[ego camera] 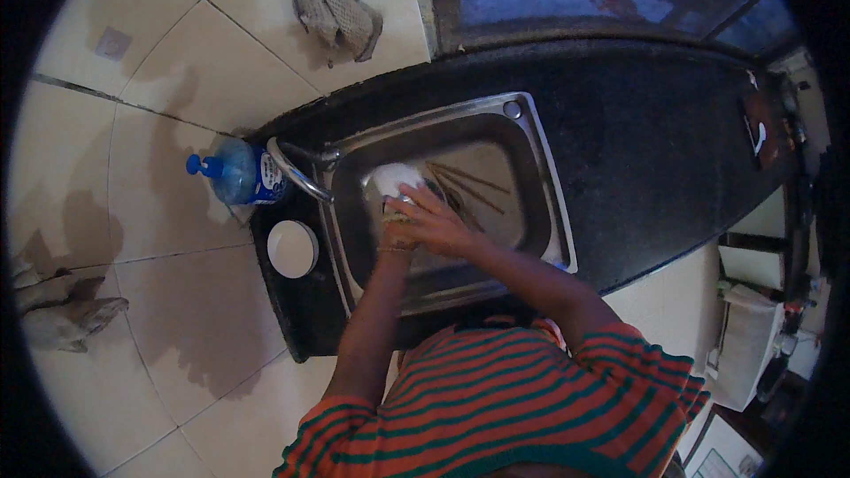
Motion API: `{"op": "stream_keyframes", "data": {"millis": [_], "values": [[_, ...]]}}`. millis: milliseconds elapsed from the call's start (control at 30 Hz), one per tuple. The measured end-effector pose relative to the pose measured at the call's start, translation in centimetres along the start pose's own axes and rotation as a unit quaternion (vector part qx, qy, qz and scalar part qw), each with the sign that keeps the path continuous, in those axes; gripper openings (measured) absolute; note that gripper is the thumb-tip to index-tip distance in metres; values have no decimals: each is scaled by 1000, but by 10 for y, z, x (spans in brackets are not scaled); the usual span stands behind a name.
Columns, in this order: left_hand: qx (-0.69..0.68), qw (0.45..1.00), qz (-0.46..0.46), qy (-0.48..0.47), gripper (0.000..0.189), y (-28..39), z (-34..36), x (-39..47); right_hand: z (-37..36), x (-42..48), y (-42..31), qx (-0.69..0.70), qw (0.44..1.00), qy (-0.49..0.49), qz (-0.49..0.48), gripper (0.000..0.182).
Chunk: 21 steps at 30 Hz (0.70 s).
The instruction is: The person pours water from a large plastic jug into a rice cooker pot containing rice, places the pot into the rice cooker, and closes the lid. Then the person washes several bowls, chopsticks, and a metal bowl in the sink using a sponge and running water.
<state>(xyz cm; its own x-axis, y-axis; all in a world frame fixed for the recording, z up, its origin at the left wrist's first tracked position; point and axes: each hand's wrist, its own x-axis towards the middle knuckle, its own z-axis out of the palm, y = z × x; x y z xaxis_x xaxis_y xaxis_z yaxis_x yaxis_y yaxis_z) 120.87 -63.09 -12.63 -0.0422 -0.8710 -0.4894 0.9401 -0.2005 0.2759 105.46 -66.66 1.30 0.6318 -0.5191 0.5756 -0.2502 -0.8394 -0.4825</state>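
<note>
My two hands meet over the stainless steel sink (555, 202). My right hand (435, 222) lies across my left hand (398, 232), its fingers spread toward a bright white patch (396, 178), perhaps foam or a small bowl under the tap. Most of my left fingers are hidden, and whether either hand grips something cannot be made out. Beside my right hand, several thin brown chopsticks (475, 187) rest on the sink floor. A dark rounded item, partly covered by that hand, lies against them. The curved chrome tap (297, 176) reaches over the sink's left rim.
Left of the tap stands a blue pump bottle (240, 172). A white round dish (292, 249) sits at the black countertop's (637, 146) left end. Cloths (332, 10) hang on the tiled wall. A brown item (764, 129) lies at the counter's far right.
</note>
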Motion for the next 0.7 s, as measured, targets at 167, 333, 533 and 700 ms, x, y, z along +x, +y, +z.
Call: {"op": "stream_keyframes", "data": {"millis": [167, 333, 533, 700], "values": [[159, 977, -77, 119, 36, 1, 44, -15, 15, 31, 37, 103, 976, 40, 190, 34], [300, 952, -37, 51, 40, 6, 58, -38, 0, 55, 61, 539, 656, -76, 523, 34], [30, 995, 69, -71, 45, 2, 67, -34, 27, 33, 19, 708, 604, 108, 351, 34], [-28, 986, 93, -135, 44, 0, 49, -27, 45, 20, -10, 673, 551, 279, 407, 31]]}}
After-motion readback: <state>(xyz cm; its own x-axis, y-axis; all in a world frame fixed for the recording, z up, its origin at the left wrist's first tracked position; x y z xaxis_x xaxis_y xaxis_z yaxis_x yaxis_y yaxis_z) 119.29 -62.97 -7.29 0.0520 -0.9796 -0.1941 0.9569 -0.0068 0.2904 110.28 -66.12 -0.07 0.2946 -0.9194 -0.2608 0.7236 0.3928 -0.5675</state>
